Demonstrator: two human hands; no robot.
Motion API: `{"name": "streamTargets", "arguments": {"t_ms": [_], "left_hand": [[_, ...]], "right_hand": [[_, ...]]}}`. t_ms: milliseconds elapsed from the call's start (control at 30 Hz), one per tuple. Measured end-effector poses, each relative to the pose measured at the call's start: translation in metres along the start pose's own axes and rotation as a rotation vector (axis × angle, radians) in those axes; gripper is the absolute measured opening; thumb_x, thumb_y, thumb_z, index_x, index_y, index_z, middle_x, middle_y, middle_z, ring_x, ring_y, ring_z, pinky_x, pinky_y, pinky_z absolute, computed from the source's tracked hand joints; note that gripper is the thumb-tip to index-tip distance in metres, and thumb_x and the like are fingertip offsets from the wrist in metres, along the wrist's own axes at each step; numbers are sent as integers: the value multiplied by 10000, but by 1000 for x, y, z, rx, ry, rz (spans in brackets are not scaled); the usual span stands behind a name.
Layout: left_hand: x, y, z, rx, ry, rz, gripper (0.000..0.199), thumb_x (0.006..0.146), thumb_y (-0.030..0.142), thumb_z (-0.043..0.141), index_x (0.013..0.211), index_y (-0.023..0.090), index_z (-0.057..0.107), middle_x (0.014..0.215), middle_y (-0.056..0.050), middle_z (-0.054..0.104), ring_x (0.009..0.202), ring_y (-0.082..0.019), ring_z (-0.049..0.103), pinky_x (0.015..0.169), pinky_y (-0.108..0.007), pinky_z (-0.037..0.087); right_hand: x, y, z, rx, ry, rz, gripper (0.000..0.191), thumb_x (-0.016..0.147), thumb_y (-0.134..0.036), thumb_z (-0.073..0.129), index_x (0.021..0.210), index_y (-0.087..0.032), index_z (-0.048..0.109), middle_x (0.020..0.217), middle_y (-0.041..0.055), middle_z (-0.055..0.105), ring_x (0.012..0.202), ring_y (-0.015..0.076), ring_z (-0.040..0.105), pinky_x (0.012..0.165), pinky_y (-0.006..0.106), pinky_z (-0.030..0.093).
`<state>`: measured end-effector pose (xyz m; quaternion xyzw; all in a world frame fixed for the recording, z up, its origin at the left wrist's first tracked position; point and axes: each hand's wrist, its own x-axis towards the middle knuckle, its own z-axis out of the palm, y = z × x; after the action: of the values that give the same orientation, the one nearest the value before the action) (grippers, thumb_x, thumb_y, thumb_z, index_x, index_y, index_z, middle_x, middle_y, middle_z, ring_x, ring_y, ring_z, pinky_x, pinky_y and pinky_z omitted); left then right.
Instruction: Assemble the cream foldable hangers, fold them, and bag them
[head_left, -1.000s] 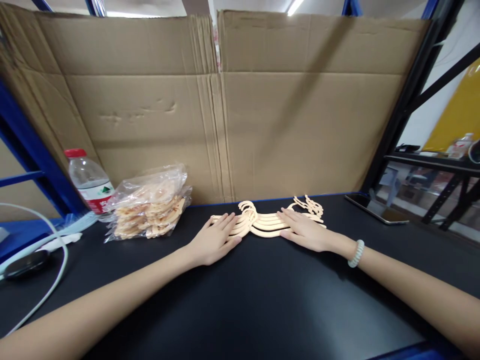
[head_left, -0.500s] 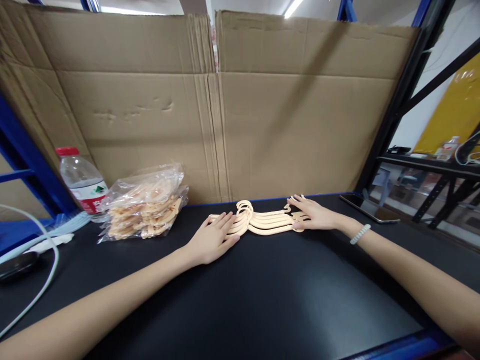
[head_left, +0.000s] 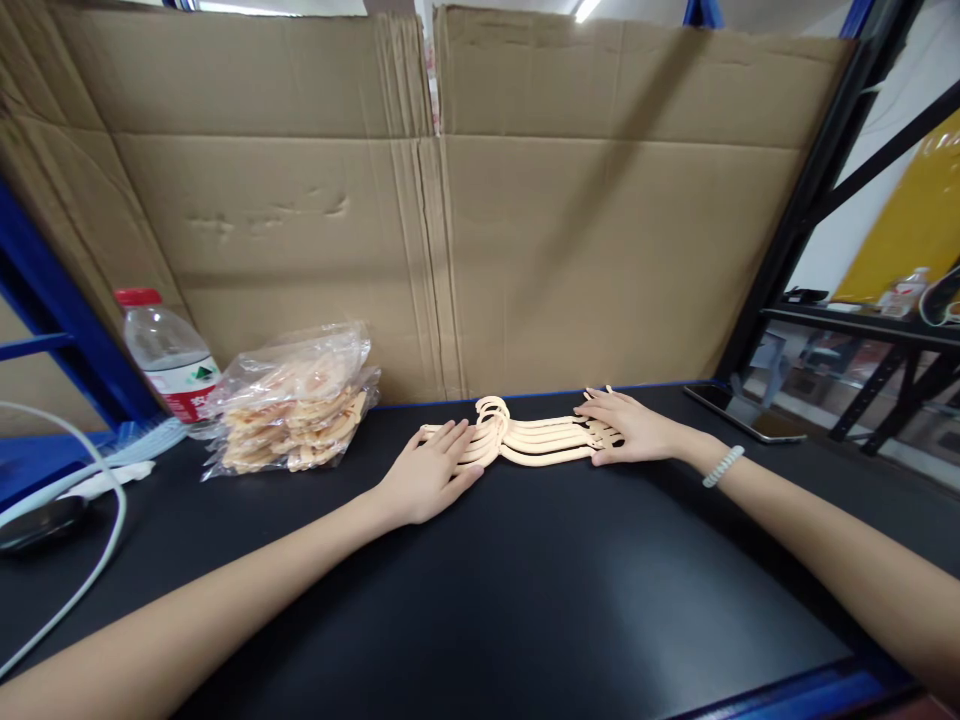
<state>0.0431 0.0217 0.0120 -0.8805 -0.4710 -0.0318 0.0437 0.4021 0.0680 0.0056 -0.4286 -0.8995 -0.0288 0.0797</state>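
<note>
Several cream-coloured hangers (head_left: pixel 546 440) lie overlapped on the black table (head_left: pixel 525 580), their curved hooks bunched near the middle. My left hand (head_left: pixel 429 472) lies flat across the left arms of the hangers, fingers stretched out and pointing up and right. At the other end, my right hand (head_left: pixel 626 428) rests over the right tips of the hangers with its fingers spread and its thumb at the near edge. Both palms face down, and they cover parts of the hanger ends.
Bagged hangers (head_left: pixel 292 410) and a red-capped water bottle (head_left: pixel 176 360) stand at the left, near a white cable (head_left: pixel 112 510) and a black object (head_left: pixel 41 525). A phone (head_left: pixel 742 412) lies at the right. Cardboard (head_left: pixel 600 220) walls the back.
The view has shifted slightly. My right hand's fingers have drawn in over the right ends of the hangers, where less of a small hook shows. My left hand stays on the left ends.
</note>
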Motion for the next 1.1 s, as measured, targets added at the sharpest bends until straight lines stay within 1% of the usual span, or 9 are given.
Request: {"name": "streamTargets", "arguments": {"t_ms": [167, 367, 467, 533, 600, 667, 767, 967, 1100], "left_hand": [[0, 0, 0, -30, 18, 0, 652, 958, 537, 251, 1479, 146, 291, 1534, -129, 262, 1429, -280, 231, 1120, -499, 229], [-1, 0, 3, -59, 80, -3, 620, 951, 531, 303, 1452, 169, 353, 1514, -136, 326, 1404, -301, 295, 1101, -517, 267], [-2, 1, 3, -64, 127, -20, 637, 930, 546, 361, 1431, 153, 381, 1492, -144, 378, 1388, -315, 325, 1101, -538, 265], [-5, 2, 2, -63, 196, -3, 639, 907, 551, 425, 1407, 153, 411, 1464, -137, 432, 1377, -317, 344, 1121, -552, 223], [-10, 2, 1, -61, 285, 40, 599, 895, 524, 478, 1370, 160, 452, 1418, -123, 497, 1357, -308, 377, 1139, -551, 185], [-17, 3, 1, -60, 332, 87, 526, 906, 471, 486, 1333, 163, 487, 1376, -112, 544, 1326, -284, 425, 1144, -524, 198], [-28, 2, 0, -73, 272, 97, 476, 940, 428, 420, 1332, 166, 487, 1386, -107, 535, 1322, -250, 434, 1138, -482, 245], [-35, -2, -2, -126, 12, -26, 635, 958, 515, 276, 1490, 170, 243, 1557, -97, 227, 1440, -284, 192, 1130, -570, 194], [-33, -1, -3, -121, -34, -44, 648, 962, 519, 244, 1504, 166, 200, 1564, -87, 188, 1447, -265, 171, 1141, -539, 187]], "right_hand": [[0, 4, 3, -2, 107, -45, 842, 728, -743, 587, 1292, -118, 570, 1272, 204, 535, 1224, 359, 466, 1070, 517, 306], [0, 4, 6, 93, 184, -51, 750, 721, -699, 633, 1231, -149, 619, 1205, 168, 573, 1155, 338, 519, 1021, 476, 384], [-2, 11, 2, 137, 259, -12, 609, 847, -634, 509, 1224, -168, 619, 1207, 152, 571, 1109, 302, 555, 970, 435, 442], [-4, 19, -2, 158, 332, 41, 531, 942, -544, 365, 1202, -162, 628, 1149, 156, 597, 1053, 288, 578, 942, 455, 457], [-6, 29, -4, 173, 376, 71, 504, 973, -470, 293, 1139, -168, 660, 1091, 151, 627, 1027, 291, 582, 939, 493, 450], [-8, 36, -3, 189, 372, 59, 474, 962, -439, 307, 1062, -189, 697, 1071, 137, 645, 1038, 294, 578, 945, 505, 448], [-7, 40, 2, 212, 330, 15, 429, 927, -421, 366, 1036, -204, 720, 1111, 127, 635, 1079, 283, 568, 963, 472, 458], [-4, 41, 12, 225, 293, -7, 378, 895, -406, 424, 1031, -233, 730, 1168, 111, 614, 1123, 272, 551, 1003, 456, 431], [-6, 54, 13, 234, 313, 55, 410, 906, -430, 391, 983, -213, 730, 1104, 113, 658, 1098, 286, 567, 992, 476, 441]]}}
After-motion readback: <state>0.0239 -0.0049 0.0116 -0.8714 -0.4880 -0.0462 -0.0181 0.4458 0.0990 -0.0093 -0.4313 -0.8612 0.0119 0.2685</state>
